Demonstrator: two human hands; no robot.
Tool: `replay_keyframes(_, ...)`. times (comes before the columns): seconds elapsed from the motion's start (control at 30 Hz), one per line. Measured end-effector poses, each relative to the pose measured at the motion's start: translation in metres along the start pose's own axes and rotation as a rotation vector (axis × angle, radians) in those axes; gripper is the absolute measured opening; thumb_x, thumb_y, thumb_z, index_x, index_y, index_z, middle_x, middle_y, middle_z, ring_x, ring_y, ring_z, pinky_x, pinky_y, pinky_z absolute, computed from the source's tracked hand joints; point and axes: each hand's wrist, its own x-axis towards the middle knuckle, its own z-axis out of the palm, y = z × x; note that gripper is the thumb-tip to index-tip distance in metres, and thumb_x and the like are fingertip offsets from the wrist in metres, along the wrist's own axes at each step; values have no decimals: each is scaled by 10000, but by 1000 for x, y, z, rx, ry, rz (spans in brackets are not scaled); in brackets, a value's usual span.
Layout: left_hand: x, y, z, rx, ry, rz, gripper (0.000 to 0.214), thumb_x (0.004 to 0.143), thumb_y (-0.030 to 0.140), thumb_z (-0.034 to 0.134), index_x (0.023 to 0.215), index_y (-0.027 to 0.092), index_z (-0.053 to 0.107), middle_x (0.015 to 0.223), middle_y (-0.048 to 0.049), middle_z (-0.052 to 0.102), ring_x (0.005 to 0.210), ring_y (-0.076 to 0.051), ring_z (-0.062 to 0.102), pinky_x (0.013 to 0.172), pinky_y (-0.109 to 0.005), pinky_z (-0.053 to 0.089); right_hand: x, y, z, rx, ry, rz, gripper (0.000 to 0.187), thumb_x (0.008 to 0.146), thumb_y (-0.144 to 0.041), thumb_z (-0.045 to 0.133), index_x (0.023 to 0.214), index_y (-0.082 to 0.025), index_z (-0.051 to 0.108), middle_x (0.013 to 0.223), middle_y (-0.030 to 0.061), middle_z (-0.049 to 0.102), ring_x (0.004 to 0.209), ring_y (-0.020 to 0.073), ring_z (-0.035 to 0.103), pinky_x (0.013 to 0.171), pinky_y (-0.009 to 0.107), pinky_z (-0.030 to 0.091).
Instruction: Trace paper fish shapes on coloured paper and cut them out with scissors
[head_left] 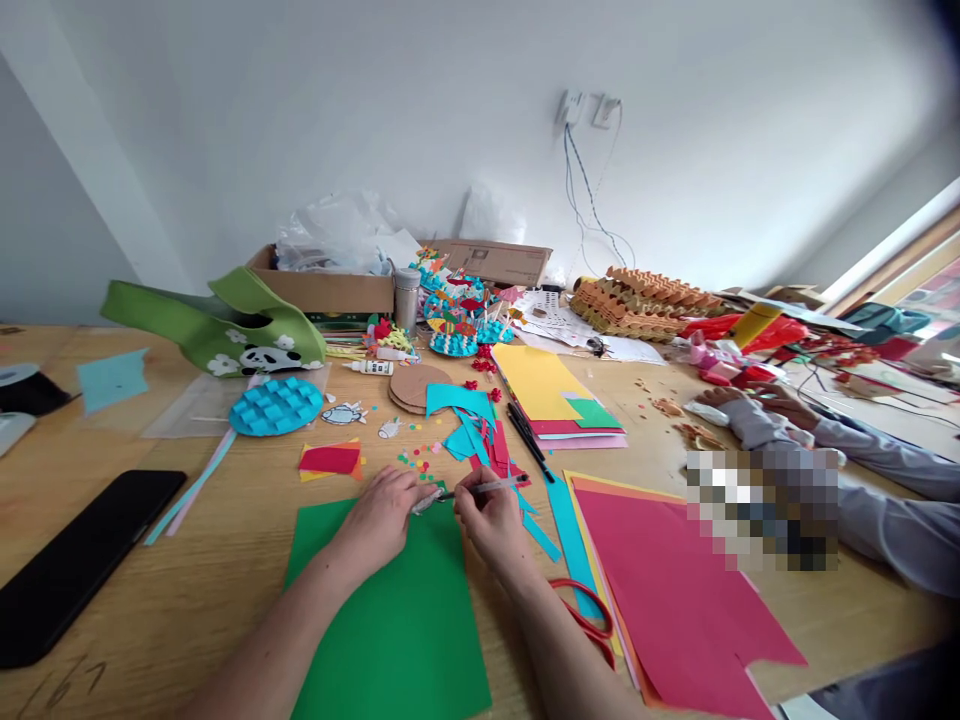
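Note:
My left hand (pixel 382 518) rests on the far edge of a green paper sheet (pixel 390 620) and pinches a small pale paper cut-out (pixel 425 500) flat against it. My right hand (pixel 491 518) is closed round a thin pen (pixel 487 488), whose tip points left and touches the cut-out. Both hands sit close together in the middle of the wooden table (pixel 217 560). Red-handled scissors (pixel 592 620) lie just right of my right forearm.
Pink and orange sheets (pixel 675 600) lie at the right, scraps of blue and red paper (pixel 480 430) beyond my hands. A black phone (pixel 75 560) lies at the left. A blue woven disc (pixel 275 405), a green panda bag (pixel 225 330) and a cardboard box (pixel 330 285) stand further back. Another person's hands (pixel 750 410) work at the right.

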Motion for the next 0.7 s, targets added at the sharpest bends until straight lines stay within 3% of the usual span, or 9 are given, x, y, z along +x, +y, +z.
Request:
replay_keyframes(0.23, 0, -2, 0, -75, 35, 3, 347, 849, 34, 447, 1061, 188, 675, 924, -68, 624, 946, -211, 536, 892, -359, 430, -5, -7, 10, -94, -99, -20, 117, 778, -273, 512, 695, -193, 527, 557, -12, 559, 499, 133, 516, 476, 217, 335)
replay_keyframes(0.7, 1, -5, 3, -113, 51, -2, 349, 839, 33, 459, 1083, 175, 665, 960, -77, 635, 970, -212, 535, 879, -352, 440, -7, -2, 17, -183, -128, -24, 87, 774, -245, 509, 702, -202, 532, 539, -22, 545, 483, 132, 512, 468, 214, 328)
